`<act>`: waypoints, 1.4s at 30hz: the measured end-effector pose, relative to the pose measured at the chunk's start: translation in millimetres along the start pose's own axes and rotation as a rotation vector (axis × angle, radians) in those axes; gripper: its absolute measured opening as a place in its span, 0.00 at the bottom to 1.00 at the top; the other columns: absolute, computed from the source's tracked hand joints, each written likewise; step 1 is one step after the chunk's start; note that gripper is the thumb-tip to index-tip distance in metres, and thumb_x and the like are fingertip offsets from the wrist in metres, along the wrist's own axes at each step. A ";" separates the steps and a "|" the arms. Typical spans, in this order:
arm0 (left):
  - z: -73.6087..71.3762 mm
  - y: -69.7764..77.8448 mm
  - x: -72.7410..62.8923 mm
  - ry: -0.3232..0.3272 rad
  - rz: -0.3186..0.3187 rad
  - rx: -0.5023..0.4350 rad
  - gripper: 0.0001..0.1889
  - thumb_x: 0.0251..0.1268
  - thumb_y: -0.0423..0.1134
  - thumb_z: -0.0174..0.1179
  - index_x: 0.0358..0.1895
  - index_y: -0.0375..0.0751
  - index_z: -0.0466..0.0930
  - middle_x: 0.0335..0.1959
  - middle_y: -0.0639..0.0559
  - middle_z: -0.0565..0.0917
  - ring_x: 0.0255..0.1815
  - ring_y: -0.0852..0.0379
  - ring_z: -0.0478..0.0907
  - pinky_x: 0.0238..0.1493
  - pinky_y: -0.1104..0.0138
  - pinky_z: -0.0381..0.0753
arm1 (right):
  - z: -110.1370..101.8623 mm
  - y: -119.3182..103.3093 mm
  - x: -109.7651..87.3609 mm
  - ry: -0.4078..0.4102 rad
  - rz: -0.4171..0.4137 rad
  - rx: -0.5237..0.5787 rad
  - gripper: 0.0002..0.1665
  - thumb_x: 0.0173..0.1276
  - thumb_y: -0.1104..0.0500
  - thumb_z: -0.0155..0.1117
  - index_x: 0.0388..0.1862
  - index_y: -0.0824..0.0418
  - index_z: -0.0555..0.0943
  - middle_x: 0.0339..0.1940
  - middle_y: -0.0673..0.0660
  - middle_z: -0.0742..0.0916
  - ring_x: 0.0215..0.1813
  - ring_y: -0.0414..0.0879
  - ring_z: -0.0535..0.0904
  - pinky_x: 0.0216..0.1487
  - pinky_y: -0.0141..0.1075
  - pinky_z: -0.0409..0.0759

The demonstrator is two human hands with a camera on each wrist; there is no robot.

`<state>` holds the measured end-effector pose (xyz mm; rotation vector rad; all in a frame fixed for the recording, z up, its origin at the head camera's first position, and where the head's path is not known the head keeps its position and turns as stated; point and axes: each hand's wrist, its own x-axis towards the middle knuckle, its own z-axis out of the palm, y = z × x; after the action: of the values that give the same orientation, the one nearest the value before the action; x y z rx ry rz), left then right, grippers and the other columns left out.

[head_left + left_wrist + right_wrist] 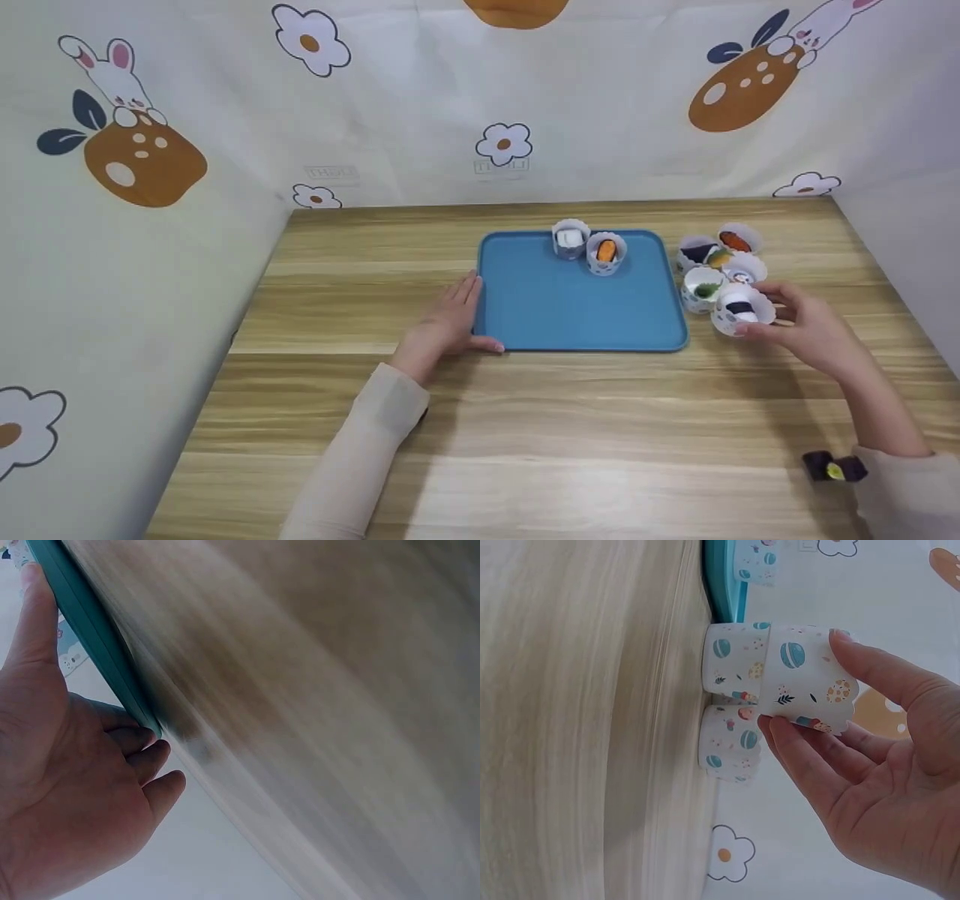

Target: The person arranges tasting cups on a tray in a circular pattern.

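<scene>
My left hand (448, 315) lies along the left side of a blue tray (577, 315), fingers fairly straight against its rim and thumb at the near corner. In the left wrist view the fingertips meet the tray's edge. My right hand (814, 330) grips a white paper cup (810, 679) between thumb and fingers, right of the tray. Inside that cup sits a white piece with a black band (739, 308), like toy sushi. The right wrist view shows the cup raised off the tabletop, overlapping another patterned cup (731, 664).
Several paper cups with small food-like pieces cluster by the tray's right side, among them one with a green piece (697, 301). On the tray's far part stand a cup with a white piece (570, 253) and one with an orange piece (606, 268). A printed curtain (405, 97) hangs behind.
</scene>
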<state>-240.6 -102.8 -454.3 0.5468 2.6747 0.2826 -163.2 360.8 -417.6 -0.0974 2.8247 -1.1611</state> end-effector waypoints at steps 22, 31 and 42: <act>2.2 -1.3 -0.2 0.011 0.005 -0.011 0.65 0.54 0.68 0.66 0.81 0.34 0.36 0.83 0.40 0.38 0.84 0.44 0.38 0.83 0.54 0.43 | 20.5 -34.4 17.6 -0.089 -0.008 0.032 0.44 0.65 0.52 0.72 0.71 0.72 0.65 0.66 0.74 0.75 0.65 0.71 0.75 0.54 0.26 0.80; 1.0 -0.6 0.4 0.009 0.008 0.011 0.65 0.54 0.68 0.66 0.80 0.34 0.36 0.83 0.40 0.38 0.84 0.44 0.38 0.83 0.54 0.45 | 30.7 -43.6 25.1 -0.101 -0.049 0.067 0.43 0.64 0.54 0.73 0.71 0.72 0.66 0.67 0.73 0.76 0.64 0.70 0.77 0.59 0.36 0.82; 1.6 -0.4 0.7 0.004 0.000 -0.003 0.65 0.54 0.69 0.66 0.81 0.35 0.35 0.84 0.41 0.38 0.84 0.45 0.38 0.83 0.54 0.44 | 41.0 -49.6 33.4 -0.096 -0.058 0.051 0.42 0.63 0.53 0.74 0.69 0.72 0.67 0.65 0.73 0.77 0.65 0.69 0.76 0.64 0.60 0.75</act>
<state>-240.7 -102.7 -456.1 0.5458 2.6777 0.2880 -190.9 293.9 -413.5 -0.2271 2.7239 -1.2045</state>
